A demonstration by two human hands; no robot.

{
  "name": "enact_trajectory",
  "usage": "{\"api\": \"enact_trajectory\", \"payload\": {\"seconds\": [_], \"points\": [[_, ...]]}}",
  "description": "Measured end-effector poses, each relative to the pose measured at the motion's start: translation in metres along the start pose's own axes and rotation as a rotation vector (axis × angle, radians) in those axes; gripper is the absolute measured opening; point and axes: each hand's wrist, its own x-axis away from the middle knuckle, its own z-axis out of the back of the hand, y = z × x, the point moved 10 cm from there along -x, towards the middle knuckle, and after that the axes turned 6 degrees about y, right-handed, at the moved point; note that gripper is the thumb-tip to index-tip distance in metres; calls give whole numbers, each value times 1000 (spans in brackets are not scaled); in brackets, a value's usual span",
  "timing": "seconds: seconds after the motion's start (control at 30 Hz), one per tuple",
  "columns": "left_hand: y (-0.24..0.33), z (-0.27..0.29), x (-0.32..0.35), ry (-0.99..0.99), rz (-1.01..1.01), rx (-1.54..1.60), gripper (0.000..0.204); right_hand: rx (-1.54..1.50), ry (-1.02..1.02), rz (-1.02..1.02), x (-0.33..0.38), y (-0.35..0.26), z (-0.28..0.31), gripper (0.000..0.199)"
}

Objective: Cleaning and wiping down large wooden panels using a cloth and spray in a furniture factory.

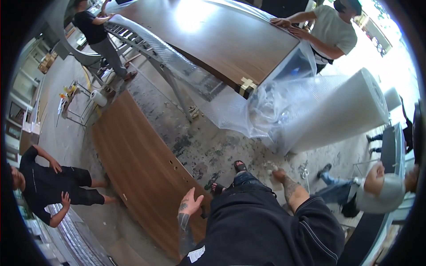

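My left hand [191, 203], open with thumb and fingers apart, is at the near right edge of a large brown wood-grain door panel [142, 155]; I cannot tell whether it presses on it. Several small holes run along that edge. My right hand [279, 174] hangs at my right side above the floor, slightly blurred, with loose fingers and nothing visible in it. Ahead, a second brown panel [222, 44] lies on a metal stand over bubble wrap [226, 106], tape crossed on its near corner. A person in a white shirt [335, 31] has both hands on its right end.
A thick bubble wrap roll [344, 113] lies at the right. A person in black [57, 181] stands left of the brown panel; another [95, 33] is at the stand's far left. A person in a light cap [381, 193] is close on my right. A small rack [77, 104] stands left.
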Motion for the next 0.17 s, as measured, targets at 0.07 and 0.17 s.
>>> {"api": "enact_trajectory", "payload": {"seconds": [0.07,0.17], "points": [[-5,9,8,0,50,20,74,-402,-52,-361,56,30,1,50],[23,-2,-29,-70,-24,535,72,-168,-166,-247,100,20,-17,54]]}}
